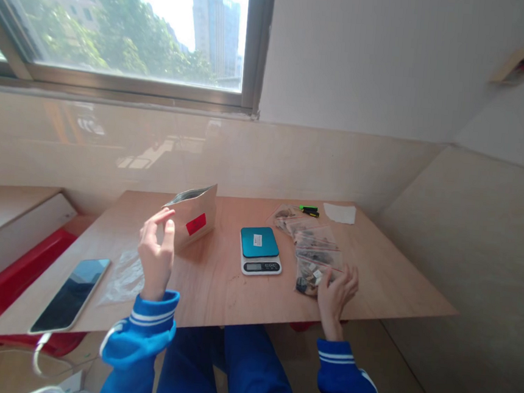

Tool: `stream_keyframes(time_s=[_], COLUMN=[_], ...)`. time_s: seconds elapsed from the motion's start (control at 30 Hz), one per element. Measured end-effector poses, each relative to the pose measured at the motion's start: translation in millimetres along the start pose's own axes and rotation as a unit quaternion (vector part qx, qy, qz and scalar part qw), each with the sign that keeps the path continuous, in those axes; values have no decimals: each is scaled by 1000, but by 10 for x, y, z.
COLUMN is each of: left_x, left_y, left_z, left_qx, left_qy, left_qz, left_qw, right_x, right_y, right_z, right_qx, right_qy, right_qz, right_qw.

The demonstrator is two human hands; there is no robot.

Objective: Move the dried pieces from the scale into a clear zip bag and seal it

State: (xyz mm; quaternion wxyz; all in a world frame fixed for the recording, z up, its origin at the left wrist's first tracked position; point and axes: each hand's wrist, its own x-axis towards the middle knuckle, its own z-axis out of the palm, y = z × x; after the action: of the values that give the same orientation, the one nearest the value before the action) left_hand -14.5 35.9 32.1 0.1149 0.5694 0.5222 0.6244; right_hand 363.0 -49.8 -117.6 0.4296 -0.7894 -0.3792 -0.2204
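My left hand [156, 251] is raised just in front of a kraft paper bag [203, 216] with a red label. Its thumb and fingers are apart, with nothing seen between them. The bag stands upright with its silvery mouth gaping. At the right, my right hand [339, 291] reaches to the nearest of several clear zip bags [310, 276], its fingers apart at the bag's right edge. Dark and tan pieces and a small white packet show inside that bag. Between my hands stands a white kitchen scale [260, 268] with a blue-green platform; its display is unreadable.
A phone [71, 296] with a white cable lies at the table's left edge, beside a crumpled clear plastic bag [124, 279]. Farther back are green and black pens [309, 210] and a white paper [339, 213]. A red stool [16, 279] stands left of the table.
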Motion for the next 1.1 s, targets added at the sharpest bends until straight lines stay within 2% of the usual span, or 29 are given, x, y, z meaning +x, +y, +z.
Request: stream_keyframes(time_s=[0.07, 0.13, 0.2, 0.3, 0.4, 0.47, 0.57, 0.63, 0.7, 0.77, 0.83, 0.9, 0.97, 1.03, 1.1], left_x=[286, 554, 746, 834, 733, 622, 434, 292, 136, -20, -152, -254, -340, -438, -563], left_y=[-6, -82, -199, -361, -429, -420, -366, -328, -296, -266, -239, -219, -208, -208, -214], left_z=[42, 114, 194, 280, 302, 288, 255, 241, 239, 244, 250, 251, 253, 259, 273], left_qx=[54, 64, 65, 51, 3, -36, -59, -75, -88, -84, -74, -65, -57, -44, -28], left_qy=[5, -2, -27, -95, -131, -156, -196, -224, -237, -211, -136, -48, 7, 19, -1], left_qz=[38, 29, -8, -52, -113, -137, -139, -137, -134, -120, -110, -113, -119, -121, -110], left_qw=[998, 998, 998, 993, 985, 978, 969, 962, 958, 967, 982, 990, 991, 991, 994], right_x=[-70, -46, 34, 145, 149, 113, 87, 103, 116, 88, -2, -141, -292, -410, -460], right_y=[-13, 33, 110, 182, 56, -195, -814, -1316, -1798, -2186, -2439, -2565, -2611, -2631, -2661], right_z=[87, 207, 324, 434, 443, 386, 201, 40, -98, -175, -191, -181, -174, -167, -128], right_qx=[-4, -10, -11, -8, -15, 13, 143, 257, 339, 375, 340, 269, 206, 166, 160], right_qy=[-48, -93, -136, -168, -137, -112, -121, -181, -262, -313, -329, -337, -353, -378, -412], right_qz=[-9, -7, -8, -7, 3, -15, -91, -158, -218, -292, -369, -426, -452, -443, -407], right_qw=[999, 996, 991, 986, 990, 994, 978, 936, 877, 822, 800, 795, 793, 796, 799])
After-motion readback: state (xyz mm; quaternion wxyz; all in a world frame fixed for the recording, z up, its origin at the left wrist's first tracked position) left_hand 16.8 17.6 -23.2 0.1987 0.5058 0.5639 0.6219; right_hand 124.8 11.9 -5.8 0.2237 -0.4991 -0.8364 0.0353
